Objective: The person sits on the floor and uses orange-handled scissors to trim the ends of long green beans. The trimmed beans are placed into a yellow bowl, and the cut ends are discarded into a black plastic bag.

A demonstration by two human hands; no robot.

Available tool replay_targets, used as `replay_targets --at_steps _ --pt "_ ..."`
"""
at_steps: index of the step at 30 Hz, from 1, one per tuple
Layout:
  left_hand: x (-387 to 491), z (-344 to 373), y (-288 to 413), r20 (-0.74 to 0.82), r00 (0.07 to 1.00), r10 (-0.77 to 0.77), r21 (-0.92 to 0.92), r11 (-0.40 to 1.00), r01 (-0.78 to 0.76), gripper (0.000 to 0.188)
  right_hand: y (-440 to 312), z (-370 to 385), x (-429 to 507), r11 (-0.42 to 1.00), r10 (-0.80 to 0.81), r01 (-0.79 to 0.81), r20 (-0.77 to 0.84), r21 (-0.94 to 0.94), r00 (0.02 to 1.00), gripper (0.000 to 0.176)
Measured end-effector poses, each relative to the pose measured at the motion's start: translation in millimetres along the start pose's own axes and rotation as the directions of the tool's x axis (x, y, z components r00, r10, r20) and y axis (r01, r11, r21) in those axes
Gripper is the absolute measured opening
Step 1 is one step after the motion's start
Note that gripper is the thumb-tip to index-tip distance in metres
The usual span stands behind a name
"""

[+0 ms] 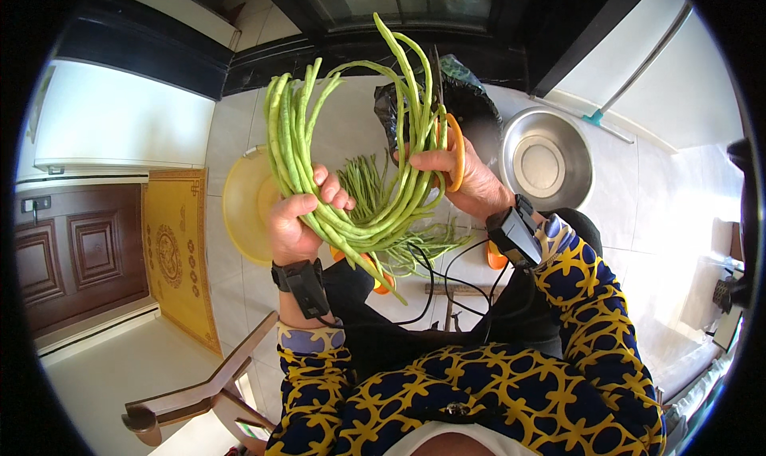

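A thick bunch of green yardlong beans (359, 231) curves in a U between my hands. My left hand (296, 219) grips the bunch on its left side, with the fingers wrapped around it. My right hand (473, 175) pinches the beans' right side between thumb and fingers. It also carries scissors with an orange handle (459, 157), whose dark blades point away from me. Below the bunch, on the floor, lie more long beans (365, 184) and a loose spread of thin ones (431, 246), partly hidden by my hands and the bunch.
A yellow plastic basin (242, 216) stands at the left, partly covered by my left hand. To the right is a steel basin (544, 157), beside a squeegee (595, 118). A black plastic bag (479, 106) sits behind my right hand. Black cables (431, 282) hang from wrist devices. A wooden chair (203, 390) is at lower left.
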State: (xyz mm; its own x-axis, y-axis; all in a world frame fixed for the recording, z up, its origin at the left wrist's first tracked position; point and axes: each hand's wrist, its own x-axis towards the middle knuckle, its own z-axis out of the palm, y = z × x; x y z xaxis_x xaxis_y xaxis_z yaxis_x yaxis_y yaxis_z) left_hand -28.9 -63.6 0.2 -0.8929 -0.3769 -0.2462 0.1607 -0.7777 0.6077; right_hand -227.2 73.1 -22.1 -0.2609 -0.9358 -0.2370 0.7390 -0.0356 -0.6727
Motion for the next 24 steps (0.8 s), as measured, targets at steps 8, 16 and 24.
replay_targets --at_steps 8,16,24 --pt "8 0 -13 0.002 0.999 -0.045 0.006 0.999 0.045 0.022 -3 0 -4 1.0 0.016 -0.016 -0.003 0.009 1.0 0.048" --pt "13 0 -20 -0.006 1.0 -0.022 -0.086 0.996 0.021 0.021 -8 0 -6 1.0 0.022 -0.022 -0.025 0.006 0.999 0.046" --pt "7 3 -13 -0.064 0.995 0.074 -0.053 0.996 -0.077 0.027 -2 -6 -5 1.0 0.02 -0.019 -0.034 0.019 0.999 0.042"
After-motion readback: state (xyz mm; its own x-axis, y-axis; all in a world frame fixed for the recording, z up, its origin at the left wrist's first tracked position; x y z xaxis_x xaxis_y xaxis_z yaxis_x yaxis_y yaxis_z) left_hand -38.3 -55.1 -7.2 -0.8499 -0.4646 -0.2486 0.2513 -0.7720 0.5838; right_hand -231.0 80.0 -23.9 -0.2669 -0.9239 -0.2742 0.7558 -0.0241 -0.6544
